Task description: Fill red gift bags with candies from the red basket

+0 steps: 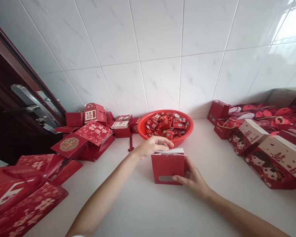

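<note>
On the pale desk [123, 207], straight ahead of me in the head view, a red paper box [166, 168] stands upright, with a clear-looking window low on its near face. My right hand [193, 176] is clamped on its right side, thumb on the front, other fingers behind. My left hand [153, 147] bends over the top edge, fingers curled downward beside a raised white flap [177, 151]; I cannot tell whether they pinch the card.

I judge the step in hand to be work at the box's mouth, one hand bracing and the other at the opening. The next move seems to call for a light, steady brace on the right and careful fingers at the flap, since thin card could buckle. From my angle the inside of the box is hidden.

Just beyond it sits an oval red basket [139, 126], heaped with small, shiny red packets [166, 125]. To the left, red patterned boxes [95, 132] crowd together, contents not visible. To the right stand boxes with cartoon figures [272, 163], near a small roped box [224, 128].
</note>
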{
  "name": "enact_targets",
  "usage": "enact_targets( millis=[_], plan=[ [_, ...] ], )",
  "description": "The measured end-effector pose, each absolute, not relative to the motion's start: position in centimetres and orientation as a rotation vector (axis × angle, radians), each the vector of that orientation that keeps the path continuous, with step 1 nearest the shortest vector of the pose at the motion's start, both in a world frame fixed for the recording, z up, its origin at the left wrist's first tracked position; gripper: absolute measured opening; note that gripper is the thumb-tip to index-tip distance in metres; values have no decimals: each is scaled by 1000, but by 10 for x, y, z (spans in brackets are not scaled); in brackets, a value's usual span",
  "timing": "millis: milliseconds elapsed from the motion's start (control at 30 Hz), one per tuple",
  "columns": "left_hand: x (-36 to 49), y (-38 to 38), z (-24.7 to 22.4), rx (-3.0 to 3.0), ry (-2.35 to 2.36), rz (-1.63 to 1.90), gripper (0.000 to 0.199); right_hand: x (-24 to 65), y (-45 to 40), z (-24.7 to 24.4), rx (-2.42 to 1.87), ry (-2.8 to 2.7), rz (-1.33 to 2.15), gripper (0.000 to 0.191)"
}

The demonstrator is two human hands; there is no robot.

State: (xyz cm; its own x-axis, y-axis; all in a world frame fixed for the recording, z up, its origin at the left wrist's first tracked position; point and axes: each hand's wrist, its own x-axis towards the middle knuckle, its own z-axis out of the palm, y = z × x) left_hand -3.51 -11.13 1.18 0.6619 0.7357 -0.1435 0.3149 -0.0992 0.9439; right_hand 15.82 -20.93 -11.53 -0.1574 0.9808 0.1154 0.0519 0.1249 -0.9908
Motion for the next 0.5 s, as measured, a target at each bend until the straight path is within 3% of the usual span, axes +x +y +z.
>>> enact_targets(
  millis=[167, 500],
  plan=[
    [-39, -113, 12, 1715, 821, 427, 17, 158, -209, -115, -1053, -1406, 1220, 68],
    [-55, -108, 25, 1788, 715, 466, 38, 154, -202, -120, -1021, -1467, 1212, 72]
  ],
)
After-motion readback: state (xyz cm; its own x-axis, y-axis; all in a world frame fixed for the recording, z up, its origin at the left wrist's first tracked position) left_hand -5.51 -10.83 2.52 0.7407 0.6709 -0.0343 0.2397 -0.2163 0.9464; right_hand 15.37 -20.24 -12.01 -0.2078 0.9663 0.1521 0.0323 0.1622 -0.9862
